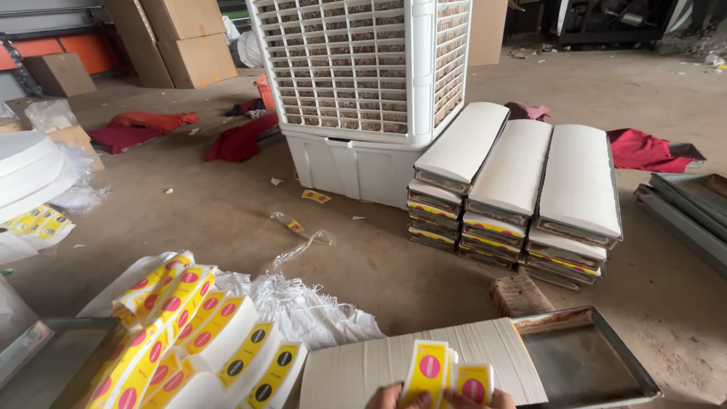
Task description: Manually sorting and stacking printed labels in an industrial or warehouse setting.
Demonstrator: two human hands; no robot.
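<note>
Far left of the fingers, yellow-and-pink labels [163, 318] are piled on white plastic sheeting [303, 310], with an empty metal tray [45, 356] beside them at the frame's lower left. At bottom centre, the left hand [390, 398] and right hand [496, 399] are only partly seen at the frame edge. A small fan of label cards [447, 373], yellow with pink circles, is gripped between the fingers of both hands; fingers are closed on the cards. Just behind the fingers a stack of white sheets [424, 360] is laid flat on the floor. Right of the fingers, touching that stack, a rusty metal tray [583, 363] is set. A brick [519, 294] lies beyond it. Further back, three piles of trays topped with white sheets [519, 189] are stacked against a white air cooler [360, 83]. Red cloths [644, 148] are scattered on the concrete floor [227, 212].
</note>
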